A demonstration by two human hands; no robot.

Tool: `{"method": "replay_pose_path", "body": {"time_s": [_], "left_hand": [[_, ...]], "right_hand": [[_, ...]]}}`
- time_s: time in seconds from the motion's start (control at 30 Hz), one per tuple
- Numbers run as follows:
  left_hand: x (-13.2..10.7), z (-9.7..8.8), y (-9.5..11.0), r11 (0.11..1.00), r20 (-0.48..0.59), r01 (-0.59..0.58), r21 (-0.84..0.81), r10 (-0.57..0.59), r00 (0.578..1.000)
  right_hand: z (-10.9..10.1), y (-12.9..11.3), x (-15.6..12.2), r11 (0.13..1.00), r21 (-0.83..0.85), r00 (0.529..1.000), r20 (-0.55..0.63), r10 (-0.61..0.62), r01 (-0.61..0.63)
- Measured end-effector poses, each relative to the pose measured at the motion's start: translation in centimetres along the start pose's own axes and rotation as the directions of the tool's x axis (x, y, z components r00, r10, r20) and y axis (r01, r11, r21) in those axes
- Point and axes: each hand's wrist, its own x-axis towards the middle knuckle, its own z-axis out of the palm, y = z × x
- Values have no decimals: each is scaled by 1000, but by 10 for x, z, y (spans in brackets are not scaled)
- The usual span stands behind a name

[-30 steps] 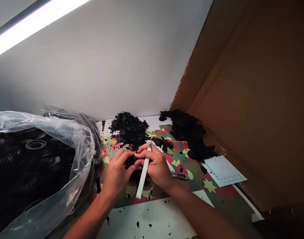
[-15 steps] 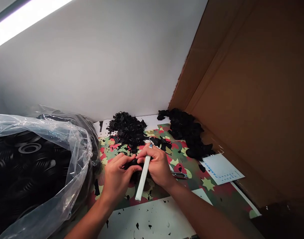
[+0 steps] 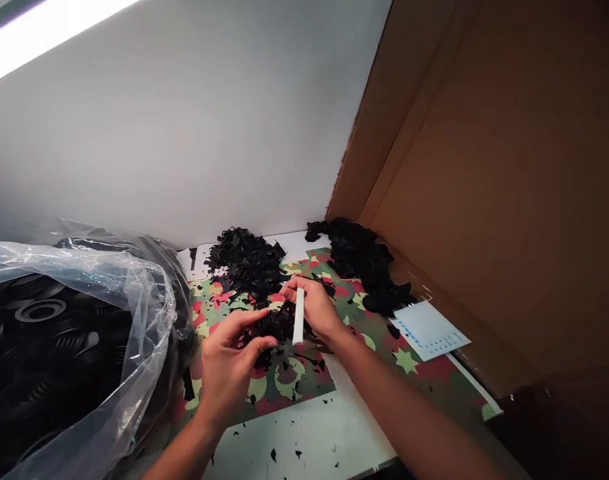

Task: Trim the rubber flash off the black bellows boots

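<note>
My left hand (image 3: 228, 365) is closed around a small black ribbed rubber part (image 3: 273, 325), thumb and fingers pinching its near side. My right hand (image 3: 313, 308) grips a slim white tool (image 3: 298, 317), held nearly upright with its lower end against the black part. Both hands hover over a camouflage-patterned mat (image 3: 304, 373) with red, green and cream shapes. Part of the black piece is hidden behind my left fingers.
A clear plastic bag (image 3: 74, 347) full of black ribbed rubber parts fills the left. Two heaps of black trimmings (image 3: 247, 262) (image 3: 364, 263) lie at the back by the grey wall. A cardboard wall (image 3: 484, 187) rises on the right, with a printed white sheet (image 3: 427, 330) at its foot. Black scraps dot the white tabletop (image 3: 304, 443).
The white tool has swung from a long slant toward me to nearly upright and looks shorter. Both hands shifted slightly, and the view has drifted right.
</note>
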Motion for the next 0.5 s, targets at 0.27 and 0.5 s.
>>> {"method": "replay_pose_path", "body": {"time_s": [0.27,0.5], "left_hand": [[13,-7,-7,947,-29,300,-111,-305,952],[7,-8,-10,969,-46,243,-51,-246,968]], "right_hand": [[4,-8,-19,988,-107,994,33,-108,110],[9,-24,-39,922,-90,923,117,-366,377]]}}
